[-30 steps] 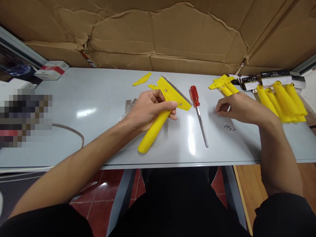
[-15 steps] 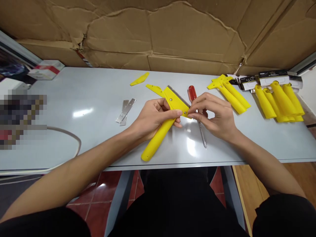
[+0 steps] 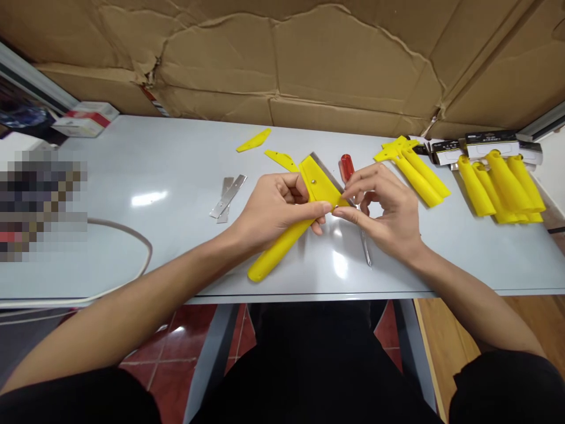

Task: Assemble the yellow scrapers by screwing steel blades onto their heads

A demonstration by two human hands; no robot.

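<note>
A yellow plastic scraper (image 3: 282,250) with a metal blade (image 3: 325,168) along its head is held above the table. My left hand (image 3: 282,206) is closed round it where handle meets head, thumb pressed on top. My right hand (image 3: 384,206) pinches the head's near right corner between thumb and fingertips; these hide the fastener there. Another screw or nut (image 3: 313,181) shows in the head's far hole. Under my right fingers lies a screwdriver (image 3: 346,166) with a red handle. Beyond my left hand are two loose yellow plates (image 3: 254,141) with small holes.
Two metal blades (image 3: 228,197) lie crossed at left. More yellow handles and plates (image 3: 419,171) lie at right, beside several yellow handles (image 3: 503,182) with black-and-white packaging (image 3: 492,144). Cardboard (image 3: 353,65) lines the back. A pale cable (image 3: 148,250) curves at the left.
The scraper's head has turned a little in my hands. My right thumb has shifted under its corner, and the near fastener is now covered. The view has shifted slightly.
</note>
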